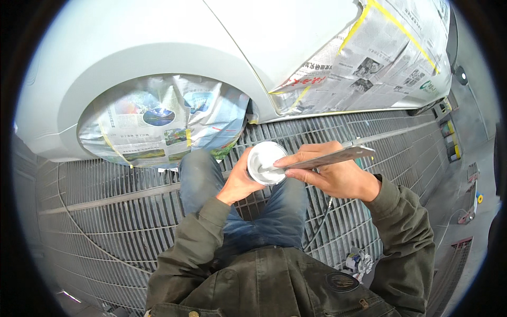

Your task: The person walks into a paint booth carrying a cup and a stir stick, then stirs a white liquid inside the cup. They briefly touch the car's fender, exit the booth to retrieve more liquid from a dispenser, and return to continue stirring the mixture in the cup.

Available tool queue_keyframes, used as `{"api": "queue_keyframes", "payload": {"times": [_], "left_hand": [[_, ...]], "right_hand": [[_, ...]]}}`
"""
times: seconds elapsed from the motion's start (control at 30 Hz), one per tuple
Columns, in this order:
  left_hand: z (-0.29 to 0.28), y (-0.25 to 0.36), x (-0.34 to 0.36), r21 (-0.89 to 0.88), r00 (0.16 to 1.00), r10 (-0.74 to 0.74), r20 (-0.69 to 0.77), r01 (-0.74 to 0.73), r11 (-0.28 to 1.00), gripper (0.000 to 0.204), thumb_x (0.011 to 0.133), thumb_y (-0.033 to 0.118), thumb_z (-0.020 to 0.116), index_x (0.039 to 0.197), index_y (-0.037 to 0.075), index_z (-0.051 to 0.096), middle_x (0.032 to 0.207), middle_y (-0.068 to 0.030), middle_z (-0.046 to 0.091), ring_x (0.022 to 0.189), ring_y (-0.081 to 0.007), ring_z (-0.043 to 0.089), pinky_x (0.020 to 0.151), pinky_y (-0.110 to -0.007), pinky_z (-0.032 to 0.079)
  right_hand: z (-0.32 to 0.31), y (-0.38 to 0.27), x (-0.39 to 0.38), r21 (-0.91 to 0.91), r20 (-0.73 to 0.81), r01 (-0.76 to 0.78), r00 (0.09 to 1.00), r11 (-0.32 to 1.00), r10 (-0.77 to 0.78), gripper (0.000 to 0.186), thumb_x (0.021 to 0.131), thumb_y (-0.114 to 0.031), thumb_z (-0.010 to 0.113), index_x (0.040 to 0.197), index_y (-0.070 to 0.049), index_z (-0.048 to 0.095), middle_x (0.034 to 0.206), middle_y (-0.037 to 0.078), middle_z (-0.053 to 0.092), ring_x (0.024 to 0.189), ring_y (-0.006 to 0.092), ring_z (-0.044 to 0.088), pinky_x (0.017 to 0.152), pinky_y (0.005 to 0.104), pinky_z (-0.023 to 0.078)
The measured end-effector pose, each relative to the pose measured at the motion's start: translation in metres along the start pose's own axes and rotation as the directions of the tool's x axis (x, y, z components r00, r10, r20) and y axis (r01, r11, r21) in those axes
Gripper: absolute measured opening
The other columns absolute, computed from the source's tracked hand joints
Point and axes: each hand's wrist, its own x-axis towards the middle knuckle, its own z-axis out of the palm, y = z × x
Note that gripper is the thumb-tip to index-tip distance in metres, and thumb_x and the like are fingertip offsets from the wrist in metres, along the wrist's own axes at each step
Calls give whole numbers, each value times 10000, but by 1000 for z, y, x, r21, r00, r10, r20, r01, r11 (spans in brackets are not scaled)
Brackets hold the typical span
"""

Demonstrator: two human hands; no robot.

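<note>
We see the left hand (237, 182) curled around a white cup (264, 150) mid-scene, its far fingers hidden behind the wall. The right hand (338, 174) pinches a flat grey blade (343, 155) between thumb and fingers, its left end at the cup's right rim; we cannot tell whether it touches the white contents. The pale car body (158, 31) is cut off far away. Newspaper (364, 84) at far right bears black and red characters, mostly too small for us.

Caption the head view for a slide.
Left hand holding a cup, right hand a flat tool, beside a newspaper-masked car.
</note>
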Motion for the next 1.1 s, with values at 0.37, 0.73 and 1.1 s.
{"api": "queue_keyframes", "payload": {"times": [0.37,0.73,1.1], "left_hand": [[21,-16,0,-35,990,-140,16,141,989,902,682,34,888,1460,42,432,1402,-81,554,1309,-203,528,1117,-367,419],[35,-20,10,-153,997,-75,35,79,985,887,688,8,880,1456,54,436,1403,-75,554,1300,-189,533,1107,-370,431],[5,51,51,67,988,16,-150,-6,998,919,738,61,873,1501,48,362,1403,-96,544,1310,-199,510,1110,-362,411]], "right_hand": [[21,22,-26,21,-228,6,974,1000,-1,278,937,-182,700,1197,-86,723,944,157,719,790,364,679,689,405,536],[6,28,-30,42,-268,-77,960,996,85,254,953,-212,699,1161,-70,735,883,177,723,733,312,705,662,377,549],[-60,31,59,244,-315,-145,923,959,220,234,998,-152,663,932,70,627,746,71,670,692,113,674,606,273,532]]}}
